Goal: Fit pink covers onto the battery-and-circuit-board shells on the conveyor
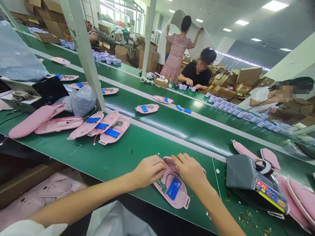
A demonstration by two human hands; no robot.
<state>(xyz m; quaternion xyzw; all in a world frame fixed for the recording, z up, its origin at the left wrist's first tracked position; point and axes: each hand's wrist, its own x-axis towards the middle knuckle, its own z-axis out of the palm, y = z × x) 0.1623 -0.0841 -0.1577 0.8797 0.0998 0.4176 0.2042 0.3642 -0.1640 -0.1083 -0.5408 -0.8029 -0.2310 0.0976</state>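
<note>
On the green bench lies an open pink shell (180, 199) holding a blue battery (174, 188), a green circuit board (161, 185) and red wires. My left hand (150, 170) is at the shell's upper left, its fingers bent together over the edge; what they pinch is too small to make out. My right hand (189, 167) is closed on a second pink shell piece (169, 161), which tilts behind the open shell. Its fingertips rest on that piece's upper edge, near my left fingertips. Part of the wiring is hidden under my hands.
A grey tape dispenser (242, 173) stands to the right, beside pink shells (301, 200). More shells with batteries (114, 132) lie at left. Bagged parts (83, 100) sit by a metal post (85, 55). People work across the conveyor (172, 119).
</note>
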